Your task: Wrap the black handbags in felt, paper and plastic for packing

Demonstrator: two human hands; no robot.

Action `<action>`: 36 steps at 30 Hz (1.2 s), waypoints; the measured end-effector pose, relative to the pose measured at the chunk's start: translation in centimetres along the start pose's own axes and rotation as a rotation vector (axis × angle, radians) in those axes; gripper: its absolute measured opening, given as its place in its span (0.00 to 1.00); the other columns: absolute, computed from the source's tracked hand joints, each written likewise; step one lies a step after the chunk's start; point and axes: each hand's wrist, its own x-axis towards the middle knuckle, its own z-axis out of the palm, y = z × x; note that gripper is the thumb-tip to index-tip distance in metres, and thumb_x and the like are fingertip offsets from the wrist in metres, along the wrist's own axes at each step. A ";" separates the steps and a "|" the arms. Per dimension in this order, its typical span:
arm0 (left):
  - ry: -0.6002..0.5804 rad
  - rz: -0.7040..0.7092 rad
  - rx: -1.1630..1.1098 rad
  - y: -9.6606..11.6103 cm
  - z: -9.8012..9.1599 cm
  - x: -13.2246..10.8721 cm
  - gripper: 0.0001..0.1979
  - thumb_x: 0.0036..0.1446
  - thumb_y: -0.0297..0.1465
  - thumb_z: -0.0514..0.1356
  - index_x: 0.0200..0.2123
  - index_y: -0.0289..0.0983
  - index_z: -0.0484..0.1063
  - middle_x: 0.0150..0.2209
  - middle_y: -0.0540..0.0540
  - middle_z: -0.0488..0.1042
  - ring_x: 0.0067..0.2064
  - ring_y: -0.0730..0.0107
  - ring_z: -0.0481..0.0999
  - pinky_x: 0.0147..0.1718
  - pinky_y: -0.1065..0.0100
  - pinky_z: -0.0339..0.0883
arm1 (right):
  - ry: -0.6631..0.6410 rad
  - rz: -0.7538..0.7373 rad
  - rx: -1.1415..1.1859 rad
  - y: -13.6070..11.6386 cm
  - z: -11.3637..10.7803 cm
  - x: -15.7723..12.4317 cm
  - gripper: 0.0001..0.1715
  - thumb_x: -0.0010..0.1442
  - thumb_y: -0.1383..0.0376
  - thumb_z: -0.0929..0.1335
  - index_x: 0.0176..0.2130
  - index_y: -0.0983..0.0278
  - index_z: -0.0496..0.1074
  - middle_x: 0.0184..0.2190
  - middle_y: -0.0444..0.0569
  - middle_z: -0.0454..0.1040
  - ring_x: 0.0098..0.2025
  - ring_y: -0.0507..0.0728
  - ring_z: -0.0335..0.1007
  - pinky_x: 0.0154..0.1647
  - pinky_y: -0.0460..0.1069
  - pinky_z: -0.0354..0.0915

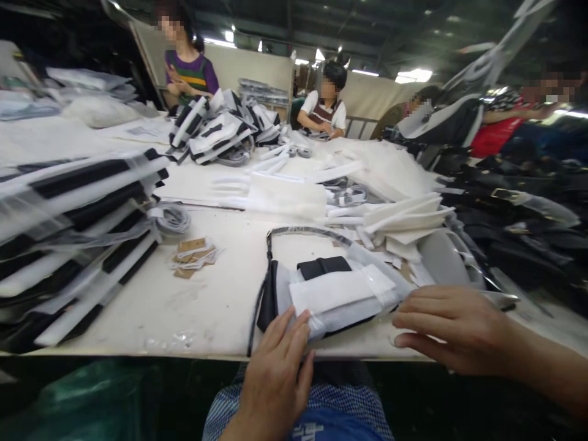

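A black handbag (pixel 267 303) lies on the table in front of me, partly covered with white wrapping. A flat white foam sheet (pixel 340 291) is fixed across it with clear tape, and a black flap (pixel 324 266) shows above the sheet. Its thin wrapped strap (pixel 307 230) arches over the far side. My left hand (pixel 278 364) rests its outstretched fingertips on the bag's lower left part, at the sheet's corner. Just beyond the right end of the bag is my right hand (pixel 452 327), fingers loosely bent, thumb apart from them, nothing visible between.
Wrapped black-and-white pieces (pixel 87 239) are stacked at left, beside a coiled strap (pixel 169 217) and brown tags (pixel 195 254). White sheets (pixel 404 220) lie behind the bag to the right. Dark bags (pixel 528 214) fill the far right. Several people work across the table.
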 end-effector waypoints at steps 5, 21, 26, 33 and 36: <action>-0.042 -0.053 -0.065 0.2 -0.3 0.1 0.19 0.60 0.22 0.56 0.55 0.32 0.67 0.60 0.41 0.71 0.66 0.52 0.62 0.59 0.49 0.70 | -0.278 -0.088 0.206 1.7 2.8 5.8 0.09 0.67 0.61 0.66 0.37 0.62 0.73 0.26 0.46 0.73 0.29 0.53 0.68 0.29 0.48 0.56; -0.024 -0.070 -0.098 0.0 -0.2 0.0 0.18 0.62 0.25 0.55 0.54 0.31 0.70 0.62 0.43 0.70 0.64 0.53 0.66 0.60 0.52 0.69 | -0.779 -0.133 0.131 3.0 6.3 16.6 0.10 0.58 0.60 0.71 0.28 0.63 0.74 0.27 0.45 0.78 0.28 0.53 0.70 0.26 0.47 0.47; -0.039 -0.065 -0.098 -0.1 0.0 -0.1 0.17 0.62 0.25 0.55 0.54 0.32 0.70 0.62 0.43 0.70 0.63 0.54 0.67 0.60 0.52 0.69 | -0.839 -0.108 0.072 2.8 6.5 17.6 0.10 0.56 0.57 0.72 0.28 0.61 0.76 0.26 0.45 0.79 0.26 0.53 0.68 0.25 0.48 0.44; 0.001 -0.082 -0.109 -0.1 0.0 -0.3 0.17 0.59 0.24 0.56 0.51 0.33 0.72 0.61 0.34 0.69 0.63 0.53 0.68 0.60 0.51 0.68 | -0.885 -0.131 0.039 2.7 7.0 18.7 0.12 0.56 0.54 0.73 0.29 0.60 0.79 0.24 0.45 0.79 0.24 0.52 0.66 0.24 0.48 0.42; 0.033 -0.073 -0.095 -0.1 -0.1 -0.3 0.17 0.58 0.24 0.57 0.50 0.33 0.73 0.61 0.32 0.67 0.65 0.50 0.64 0.59 0.51 0.69 | -0.933 -0.131 0.017 2.4 7.1 19.2 0.14 0.55 0.52 0.73 0.30 0.60 0.80 0.24 0.45 0.78 0.24 0.52 0.66 0.24 0.48 0.43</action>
